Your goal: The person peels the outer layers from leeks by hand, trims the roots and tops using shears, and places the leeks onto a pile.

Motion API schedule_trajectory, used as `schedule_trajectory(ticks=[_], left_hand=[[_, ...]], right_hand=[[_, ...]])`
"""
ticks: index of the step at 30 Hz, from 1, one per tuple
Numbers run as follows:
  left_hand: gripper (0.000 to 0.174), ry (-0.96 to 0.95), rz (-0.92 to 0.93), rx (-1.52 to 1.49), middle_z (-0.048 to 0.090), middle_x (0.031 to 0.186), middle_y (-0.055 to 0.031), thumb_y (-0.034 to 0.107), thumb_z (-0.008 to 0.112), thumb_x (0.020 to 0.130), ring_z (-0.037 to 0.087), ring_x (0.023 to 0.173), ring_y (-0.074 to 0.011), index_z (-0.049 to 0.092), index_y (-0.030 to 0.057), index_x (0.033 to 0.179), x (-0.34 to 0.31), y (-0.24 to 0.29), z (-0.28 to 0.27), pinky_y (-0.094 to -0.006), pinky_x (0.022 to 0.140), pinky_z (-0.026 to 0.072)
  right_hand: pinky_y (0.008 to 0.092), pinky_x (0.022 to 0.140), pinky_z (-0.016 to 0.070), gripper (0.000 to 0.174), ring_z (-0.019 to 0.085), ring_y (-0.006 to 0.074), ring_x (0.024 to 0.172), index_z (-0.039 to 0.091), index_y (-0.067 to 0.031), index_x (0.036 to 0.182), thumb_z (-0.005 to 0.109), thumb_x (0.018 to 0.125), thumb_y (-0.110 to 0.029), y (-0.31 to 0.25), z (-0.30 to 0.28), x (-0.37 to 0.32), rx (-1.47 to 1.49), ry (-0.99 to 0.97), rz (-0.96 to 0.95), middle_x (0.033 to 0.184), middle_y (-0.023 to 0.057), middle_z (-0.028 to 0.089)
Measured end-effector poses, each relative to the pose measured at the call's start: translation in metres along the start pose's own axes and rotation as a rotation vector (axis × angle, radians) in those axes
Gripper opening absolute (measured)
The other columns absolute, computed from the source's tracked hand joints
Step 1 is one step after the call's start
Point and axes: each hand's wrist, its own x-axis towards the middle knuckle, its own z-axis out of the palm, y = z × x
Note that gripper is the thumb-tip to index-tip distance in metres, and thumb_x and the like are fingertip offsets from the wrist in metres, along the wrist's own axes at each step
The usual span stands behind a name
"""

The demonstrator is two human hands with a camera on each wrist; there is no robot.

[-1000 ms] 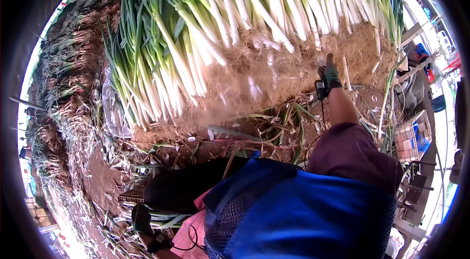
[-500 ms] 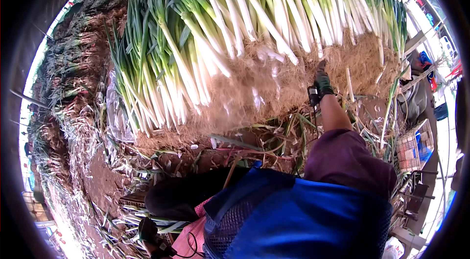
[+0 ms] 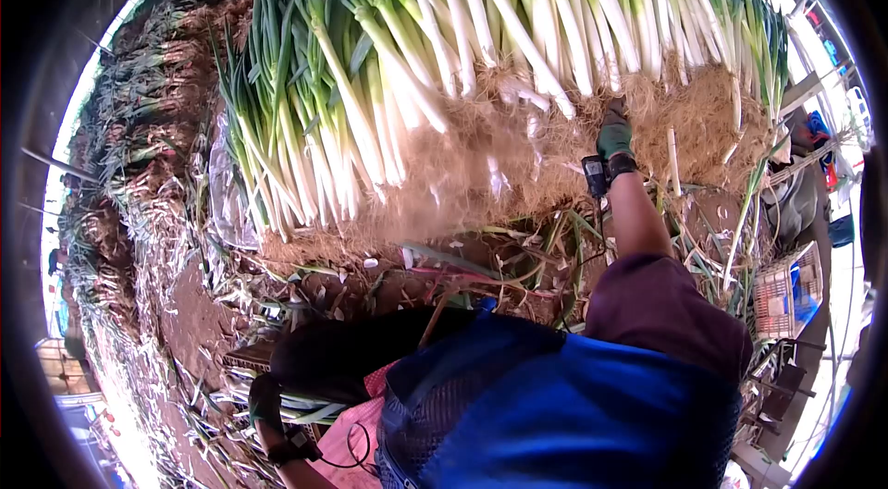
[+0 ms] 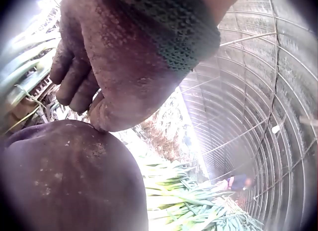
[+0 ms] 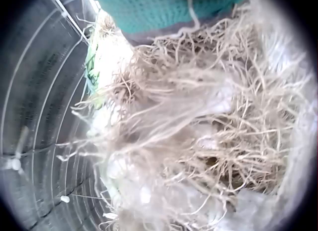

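Observation:
A long row of long green onions [image 3: 518, 26] lies side by side, white shafts and matted roots [image 3: 444, 179] toward me. My right hand [image 3: 614, 136], in a green-and-dark glove, reaches into the root ends near the row's right part. In the right wrist view the glove's green cuff [image 5: 169, 12] sits right over tangled roots [image 5: 223, 141], which hide the fingers; I cannot tell whether they grip any. My left hand [image 3: 265, 399], gloved and soil-stained, hangs beside my knee [image 4: 74, 176]. Its fingers [image 4: 79, 84] are loosely bent with nothing in them.
Cut leaves and peelings [image 3: 518, 262] litter the soil between me and the row. Clear plastic sheet [image 3: 231, 193] lies at the row's left end. More onions [image 3: 139, 156] are heaped farther left. A crate [image 3: 786, 293] stands at the right. Ribbed greenhouse walls [image 4: 248, 92] rise around.
My right hand has shifted a little left along the root ends, then forward into them. The left hand stays by the knee. The head view has moved slightly.

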Motion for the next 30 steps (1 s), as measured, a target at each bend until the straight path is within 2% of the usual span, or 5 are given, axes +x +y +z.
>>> schedule_trajectory(ticks=[4,12,19,24,30], left_hand=[[0.014,0.046,-1.011,-1.603,0.05,0.066,0.0069,0.029,0.061,0.093,0.041,0.052,-0.0036,0.058,0.0183,0.084,0.007,0.072,-0.067,-0.0206,0.045,0.0297],[0.018,0.326,-1.157,-1.766,0.062,0.079,0.0042,0.023,0.061,0.094,0.057,0.064,-0.0094,0.064,0.0129,0.109,-0.055,0.101,-0.037,-0.025,0.053,0.0428],[0.016,0.565,-1.035,-2.012,0.063,0.09,-0.0083,0.009,0.056,0.084,0.058,0.083,-0.0242,0.063,0.0084,0.098,-0.068,0.137,-0.04,-0.0366,0.074,0.0455],[0.015,0.66,-1.056,-2.064,0.062,0.092,-0.0121,0.004,0.055,0.08,0.057,0.089,-0.0289,0.063,0.0069,0.093,-0.095,0.152,-0.034,-0.0402,0.081,0.046],[0.01,0.676,-1.266,-2.013,0.058,0.086,-0.0075,0.008,0.058,0.082,0.055,0.082,-0.0239,0.062,0.0083,0.091,-0.136,0.165,-0.02,-0.0363,0.074,0.044]], right_hand=[[0.0325,0.093,0.0471,0.033,0.061,0.0274,0.109,0.058,0.0027,0.117,0.052,0.09,-0.014,0.01,-0.009,-0.005,0.028,-0.051,-0.11,0.115,0.0161,0.063],[0.0434,0.071,0.0505,0.037,0.063,0.0342,0.076,0.06,0.0015,0.098,0.064,0.087,-0.033,-0.035,0.022,-0.076,0.739,-0.131,0.2,0.085,0.0189,0.064],[0.0443,0.069,0.0509,0.025,0.064,0.038,0.077,0.058,-0.004,0.1,0.059,0.09,-0.027,-0.133,-0.221,-0.092,0.792,0.447,-0.326,0.079,0.0206,0.064],[0.0436,0.07,0.0525,0.035,0.065,0.0365,0.077,0.049,-0.0019,0.112,0.052,0.092,-0.03,-0.215,-0.306,-0.044,0.739,0.17,-0.525,0.086,0.0204,0.066],[0.0435,0.092,0.0492,0.075,0.062,0.0375,0.106,0.033,0.0061,0.139,0.055,0.086,-0.041,-0.324,-0.237,0.057,0.358,-0.174,-0.345,0.121,0.0265,0.06]])
